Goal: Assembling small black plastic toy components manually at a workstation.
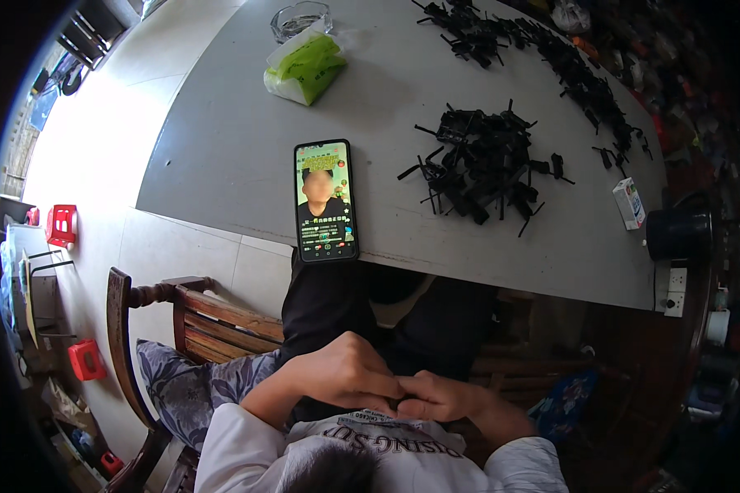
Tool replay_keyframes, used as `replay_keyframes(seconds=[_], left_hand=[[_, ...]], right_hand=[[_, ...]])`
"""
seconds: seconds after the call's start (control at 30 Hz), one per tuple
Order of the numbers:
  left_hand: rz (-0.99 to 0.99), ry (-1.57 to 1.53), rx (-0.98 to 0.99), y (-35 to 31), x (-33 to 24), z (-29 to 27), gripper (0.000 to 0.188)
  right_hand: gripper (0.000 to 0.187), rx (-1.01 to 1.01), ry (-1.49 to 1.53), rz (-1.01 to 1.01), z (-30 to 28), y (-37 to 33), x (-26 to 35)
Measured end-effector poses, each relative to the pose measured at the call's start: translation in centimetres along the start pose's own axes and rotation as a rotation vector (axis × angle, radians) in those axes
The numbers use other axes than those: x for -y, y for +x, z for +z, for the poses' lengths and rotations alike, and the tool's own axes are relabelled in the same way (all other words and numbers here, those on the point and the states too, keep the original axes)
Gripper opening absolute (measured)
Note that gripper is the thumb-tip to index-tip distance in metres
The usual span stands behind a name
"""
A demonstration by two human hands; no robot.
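My left hand point(349, 374) and my right hand point(440, 398) meet in front of my shirt, above my lap. The fingers of both are bent and closed, their tips touching. A small dark spot shows between them, too little to tell what they hold. Beyond my knees, at the table's near edge, lies a black phone point(326, 201) with its screen lit, showing a person. To its right is a heap of small black plastic pieces point(485, 164) with thin stems. More such black pieces point(567, 70) stretch along the far right of the table.
The grey table point(222, 148) also bears a glass ashtray point(301, 20), a green and white bag point(306, 67), a small white carton point(629, 204) and a black pot-like container point(678, 235). I sit on a wooden bench point(230, 316) with a patterned cushion point(177, 390). Red stools point(62, 226) stand left.
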State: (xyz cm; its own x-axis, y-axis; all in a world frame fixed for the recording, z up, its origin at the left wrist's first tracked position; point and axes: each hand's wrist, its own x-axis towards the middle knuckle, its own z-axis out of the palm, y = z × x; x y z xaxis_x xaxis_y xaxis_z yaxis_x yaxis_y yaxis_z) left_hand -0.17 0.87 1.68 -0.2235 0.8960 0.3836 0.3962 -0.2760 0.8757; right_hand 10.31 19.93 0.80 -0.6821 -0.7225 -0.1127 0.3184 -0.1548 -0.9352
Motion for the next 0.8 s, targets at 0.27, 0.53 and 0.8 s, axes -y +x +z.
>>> replay_keyframes(seconds=[0.27, 0.53, 0.8], left_hand=[[0.114, 0.034, -0.001, -0.6, -0.8, 0.2, 0.018], [-0.182, 0.123, -0.337, -0.9, -0.4, -0.9, 0.027], [-0.421, -0.026, -0.383, -1.3, -0.2, 1.0, 0.015]], right_hand=[[0.024, -0.049, -0.376, 0.000, 1.3, 0.4, 1.8], [0.019, -0.562, -0.949, -0.268, -5.1, 4.2, 5.1], [0.032, -1.167, -1.708, 0.107, -14.8, 7.3, 4.0]])
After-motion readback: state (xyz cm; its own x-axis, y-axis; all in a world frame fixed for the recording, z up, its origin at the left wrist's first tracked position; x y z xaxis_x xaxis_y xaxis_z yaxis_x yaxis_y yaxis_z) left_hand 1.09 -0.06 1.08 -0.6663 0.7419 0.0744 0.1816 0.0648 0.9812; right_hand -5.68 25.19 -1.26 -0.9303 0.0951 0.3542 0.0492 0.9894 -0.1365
